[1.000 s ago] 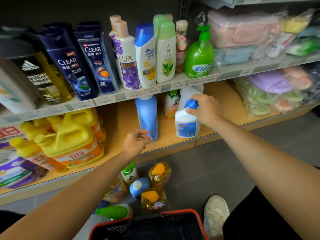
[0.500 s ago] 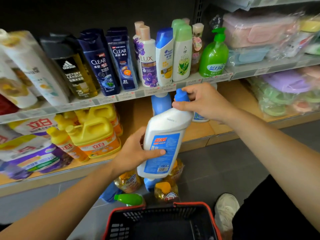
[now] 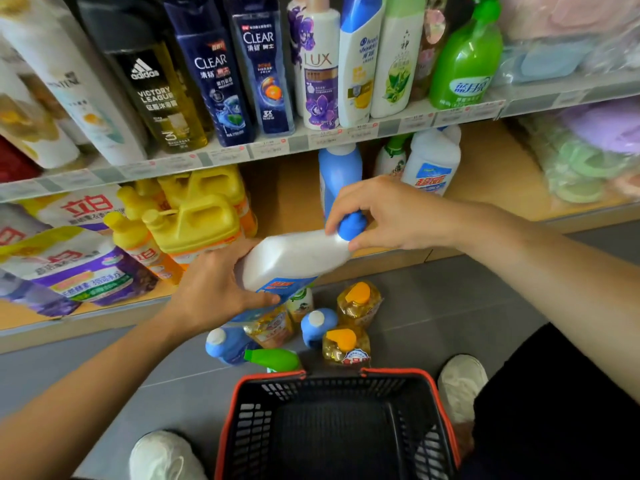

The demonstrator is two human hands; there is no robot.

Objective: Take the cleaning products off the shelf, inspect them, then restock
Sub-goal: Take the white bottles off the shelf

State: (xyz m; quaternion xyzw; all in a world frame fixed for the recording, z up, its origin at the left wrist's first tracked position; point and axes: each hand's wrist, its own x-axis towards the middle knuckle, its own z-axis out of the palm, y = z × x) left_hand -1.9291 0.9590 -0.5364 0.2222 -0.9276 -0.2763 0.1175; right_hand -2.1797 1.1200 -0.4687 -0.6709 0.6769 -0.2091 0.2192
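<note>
Both hands hold a white cleaner bottle [image 3: 294, 258], tilted almost flat, in the air just off the front edge of a store's lower shelf [image 3: 485, 161]. The left hand [image 3: 214, 289] curls its fingers and thumb round the bottle's labelled base end, at 8 o'clock from the bottle's middle. The right hand [image 3: 388, 213] pinches the blue cap [image 3: 351, 228] at 2 o'clock.

Directly below, a cluster of floor bottles [image 3: 344, 344] stands between the shelf edge and the red rim of a black basket [image 3: 239, 403] at 6 o'clock. Two have orange caps, two are blue, and a green-capped one lies on its side.

Bare wooden board shows between the yellow jugs [image 3: 194, 216] at 9 o'clock and a blue bottle [image 3: 337, 174] standing at 12 o'clock behind the right hand. More bare board lies at 2 o'clock, past a second white bottle [image 3: 433, 164].

The upper shelf's price rail [image 3: 346, 136] overhangs the lower shelf, and the blue bottle's top is hidden behind it. Above the rail, shampoo bottles [image 3: 256, 74] stand packed side by side, ending at a green pump bottle [image 3: 464, 67] at 1 o'clock.

Grey tiled floor [image 3: 450, 299] lies open at 3 o'clock from the cluster. White shoes [image 3: 462, 382] flank the basket at 4 and 7 o'clock.
</note>
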